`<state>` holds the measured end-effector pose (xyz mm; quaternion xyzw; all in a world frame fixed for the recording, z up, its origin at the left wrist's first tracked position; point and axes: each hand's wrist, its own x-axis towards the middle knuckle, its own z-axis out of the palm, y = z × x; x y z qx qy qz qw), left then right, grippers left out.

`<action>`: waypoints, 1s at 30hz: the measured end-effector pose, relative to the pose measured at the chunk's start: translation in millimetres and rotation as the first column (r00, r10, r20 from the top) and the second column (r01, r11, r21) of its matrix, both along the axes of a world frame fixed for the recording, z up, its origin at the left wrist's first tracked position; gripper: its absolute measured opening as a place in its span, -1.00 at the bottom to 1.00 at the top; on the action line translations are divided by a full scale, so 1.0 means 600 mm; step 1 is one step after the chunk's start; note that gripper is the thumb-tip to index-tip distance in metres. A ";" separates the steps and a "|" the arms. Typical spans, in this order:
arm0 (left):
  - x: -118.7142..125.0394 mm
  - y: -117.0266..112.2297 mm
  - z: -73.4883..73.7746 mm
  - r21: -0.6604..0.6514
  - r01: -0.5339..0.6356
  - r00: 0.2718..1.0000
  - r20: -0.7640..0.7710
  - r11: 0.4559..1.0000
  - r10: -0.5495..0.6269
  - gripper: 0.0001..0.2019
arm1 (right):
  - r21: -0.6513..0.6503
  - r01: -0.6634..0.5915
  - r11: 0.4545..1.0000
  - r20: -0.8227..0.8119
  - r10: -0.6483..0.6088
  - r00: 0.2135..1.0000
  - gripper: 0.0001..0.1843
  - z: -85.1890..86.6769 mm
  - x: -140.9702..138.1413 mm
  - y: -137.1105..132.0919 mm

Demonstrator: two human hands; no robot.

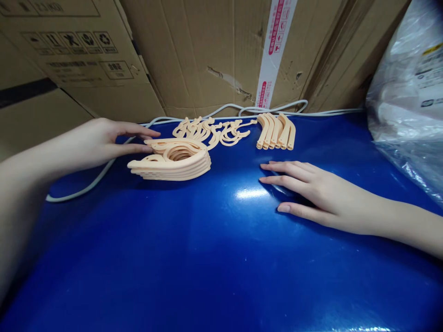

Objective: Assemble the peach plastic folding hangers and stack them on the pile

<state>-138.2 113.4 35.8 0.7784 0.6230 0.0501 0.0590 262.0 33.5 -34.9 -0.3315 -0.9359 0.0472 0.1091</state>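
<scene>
A stack of beige pieces point(173, 169) with rounded openings lies flat; small beige hooks point(200, 131) cluster just behind, and curved beige bars point(274, 131) lie side by side rightward.

The left arm point(20, 180) is extended in from the left edge, with its lower part seen at the lower left. The left hand point(95, 142) is held at left of centre, pointed rightward; its fingers point(136, 129) are set above the thumb point(128, 149), a narrow gap being left between, and whether a grip is kept cannot be told. At right, the right arm point(408, 221) is angled up and leftward, the right hand point(318, 193) held palm down, fingers spread and thumb parted below.
</scene>
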 end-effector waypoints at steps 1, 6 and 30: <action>0.000 0.000 0.000 0.000 -0.002 1.000 0.002 1.000 0.002 -0.10 | 0.002 -0.002 1.000 0.005 0.002 1.000 -0.48 0.000 0.000 0.000; 0.000 0.001 -0.001 0.019 0.011 1.000 0.011 1.000 -0.011 -0.18 | 0.001 -0.002 1.000 -0.001 0.002 1.000 -0.48 0.001 0.000 -0.001; -0.009 0.007 -0.009 0.029 0.058 0.997 -0.049 0.998 -0.057 -0.10 | 0.006 0.002 1.000 0.015 -0.002 1.000 -0.47 0.000 0.001 -0.001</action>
